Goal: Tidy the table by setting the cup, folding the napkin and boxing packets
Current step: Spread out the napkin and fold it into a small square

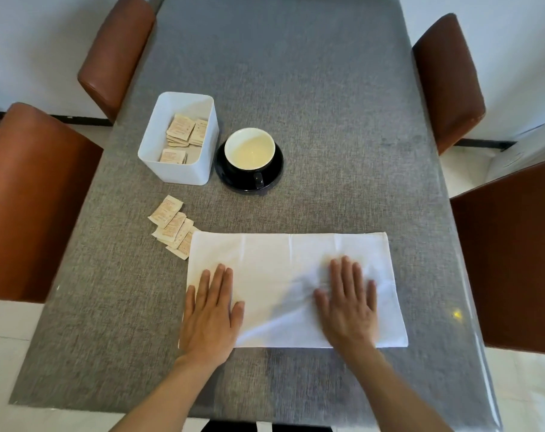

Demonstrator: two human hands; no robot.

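Note:
A white napkin [283, 260] lies flat as a wide rectangle near the table's front edge. My left hand [210, 313] presses palm-down on its left end, fingers spread. My right hand [349, 304] lies flat on its right half, slightly blurred. Upright on a black saucer [274, 176] behind the napkin stands a black cup [249, 151] with a cream inside. To its left, a white box [180, 169] holds several beige packets [184, 130]. Several more loose packets [171, 226] lie on the table, touching the napkin's far left corner.
The grey cloth-covered table [296, 88] has a clear plastic cover at its right edge. Brown leather chairs stand around it: two on the left [34, 194], [115, 54] and two on the right [449, 82], [514, 257].

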